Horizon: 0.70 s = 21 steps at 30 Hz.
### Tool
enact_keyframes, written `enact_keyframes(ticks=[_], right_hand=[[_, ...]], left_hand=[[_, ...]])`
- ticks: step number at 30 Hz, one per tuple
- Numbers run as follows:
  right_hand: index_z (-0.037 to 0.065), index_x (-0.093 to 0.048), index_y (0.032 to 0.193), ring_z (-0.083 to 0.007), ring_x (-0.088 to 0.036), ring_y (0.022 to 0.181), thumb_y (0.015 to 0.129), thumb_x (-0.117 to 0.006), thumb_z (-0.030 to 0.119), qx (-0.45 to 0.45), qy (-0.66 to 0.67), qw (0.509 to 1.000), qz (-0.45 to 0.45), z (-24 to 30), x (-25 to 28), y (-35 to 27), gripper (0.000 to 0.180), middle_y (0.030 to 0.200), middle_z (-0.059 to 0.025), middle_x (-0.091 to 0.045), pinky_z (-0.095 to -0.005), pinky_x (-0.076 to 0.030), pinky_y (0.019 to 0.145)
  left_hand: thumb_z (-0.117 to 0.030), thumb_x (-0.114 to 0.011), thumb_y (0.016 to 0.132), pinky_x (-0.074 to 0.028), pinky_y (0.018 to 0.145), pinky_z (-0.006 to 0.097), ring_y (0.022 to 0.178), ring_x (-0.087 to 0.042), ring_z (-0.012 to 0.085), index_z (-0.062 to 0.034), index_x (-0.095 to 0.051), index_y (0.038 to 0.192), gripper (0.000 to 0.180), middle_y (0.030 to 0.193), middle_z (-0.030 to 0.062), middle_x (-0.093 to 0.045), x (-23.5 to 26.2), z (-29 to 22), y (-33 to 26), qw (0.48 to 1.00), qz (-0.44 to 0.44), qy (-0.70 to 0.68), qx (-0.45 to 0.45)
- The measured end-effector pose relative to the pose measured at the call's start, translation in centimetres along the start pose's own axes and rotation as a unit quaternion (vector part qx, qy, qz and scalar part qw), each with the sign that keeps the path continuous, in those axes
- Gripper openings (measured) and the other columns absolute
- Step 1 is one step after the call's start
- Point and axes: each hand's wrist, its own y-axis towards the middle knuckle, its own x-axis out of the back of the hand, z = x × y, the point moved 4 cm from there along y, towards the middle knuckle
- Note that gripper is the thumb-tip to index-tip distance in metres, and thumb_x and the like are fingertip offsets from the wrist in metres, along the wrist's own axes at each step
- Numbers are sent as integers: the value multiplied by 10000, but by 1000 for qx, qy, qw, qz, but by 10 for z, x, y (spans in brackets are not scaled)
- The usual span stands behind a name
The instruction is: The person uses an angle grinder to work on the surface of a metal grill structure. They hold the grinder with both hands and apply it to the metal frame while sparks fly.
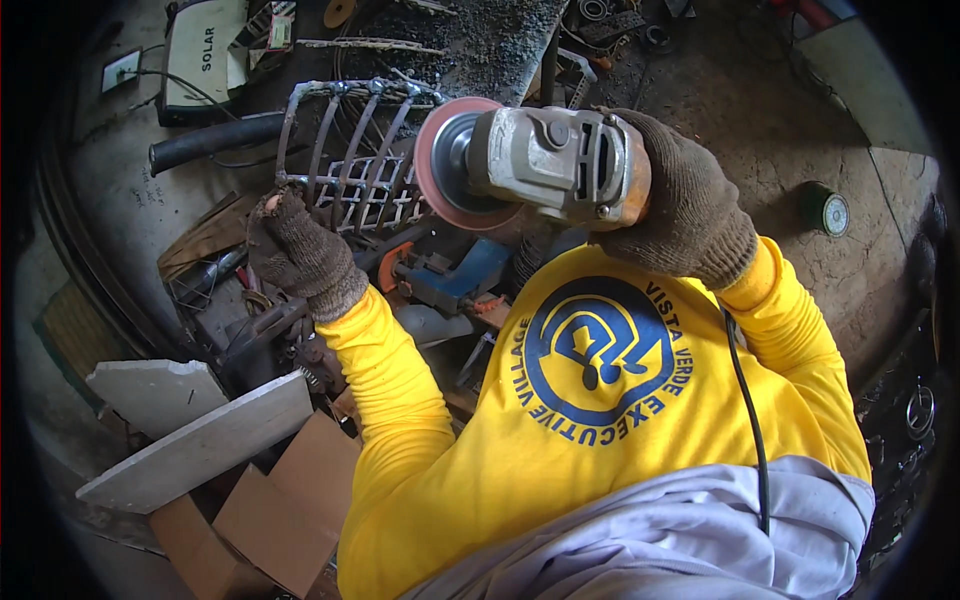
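My right hand [690, 195], in a brown knitted glove, is closed round the rear body of an angle grinder [555, 160]. Its reddish disc [433, 165] faces left, beside the right end of a welded metal grate [345, 150]; whether disc and bars touch, I cannot tell. The grate is a curved frame of thin bars with a finer lattice below. At its lower left corner my left hand [300, 245], gloved alike, pinches the frame, with one bare fingertip showing through the glove. A black cord [748, 410] runs down over my yellow shirt.
A dark work surface [490, 45] lies behind the grate, and a black tube [215, 142] to its left. Below are a blue tool [455, 275] and metal scraps. Pale boards [205, 440] and a cardboard box [285, 510] stand lower left. A green can [825, 210] sits right.
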Motion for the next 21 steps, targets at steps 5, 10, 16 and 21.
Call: enact_keyframes(ticks=[5,10,16,21], right_hand=[[86,-559,1317,-352,-674,1056,600,-896,263,32,40,998,33,0,-5,-2,812,1170,-171,-673,-405,-546,925],[68,-563,1308,-352,-674,1056,588,-905,245,1,6,1000,3,-5,-3,1,816,1182,-164,-669,-407,-548,921],[69,-570,1304,-344,-675,1067,576,-912,235,-1,36,999,13,-1,-2,1,821,1184,-167,-672,-408,-548,933],[78,-553,1325,-352,-677,1050,573,-908,251,34,6,999,33,1,-1,-5,849,1178,-172,-670,-415,-550,925]], left_hand=[[-325,-657,942,-445,586,333,605,-582,194,-21,-670,816,329,686,65,-632,-1,-11,-2,1000,6,6,9],[-342,-648,945,-441,580,329,593,-576,193,-20,-671,826,344,683,69,-625,2,-6,-2,1000,-19,22,-6],[-345,-627,960,-458,607,355,627,-604,243,-14,-673,835,356,730,108,-651,4,3,-2,1000,-8,10,5],[-341,-621,962,-461,609,361,643,-615,252,-20,-675,835,349,737,105,-656,5,0,-5,999,5,50,-18]])
